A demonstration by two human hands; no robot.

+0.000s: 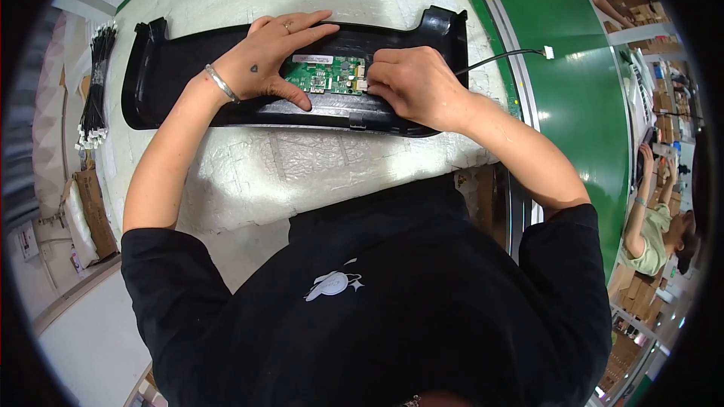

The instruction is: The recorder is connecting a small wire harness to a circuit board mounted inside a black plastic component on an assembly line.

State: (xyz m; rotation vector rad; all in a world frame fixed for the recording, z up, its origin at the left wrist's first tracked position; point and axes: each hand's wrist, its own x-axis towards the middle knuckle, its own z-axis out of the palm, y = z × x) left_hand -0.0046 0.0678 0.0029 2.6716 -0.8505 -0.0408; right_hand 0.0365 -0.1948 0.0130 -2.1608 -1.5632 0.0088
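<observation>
A long black plastic housing [181, 98] lies on the padded table, its hollow side up. A green circuit board [320, 75] sits in its middle. My left hand [260, 64] lies over the board's left end, fingers stretched toward the housing's far edge and thumb apart at the board's near side. At the board's right end, by its white sockets, my right hand [418, 87] has its fingers pinched together on the end of a black cable [505, 54]. The pinched end is mostly hidden by the fingers. The cable's other end, with a white plug [548, 53], reaches out to the right.
A bundle of black cables with white plugs [94, 90] lies at the table's left edge. Beyond the padded cover [279, 166], a green belt with metal rails [581, 120] runs along the right. A co-worker in light green [652, 241] is at the far right.
</observation>
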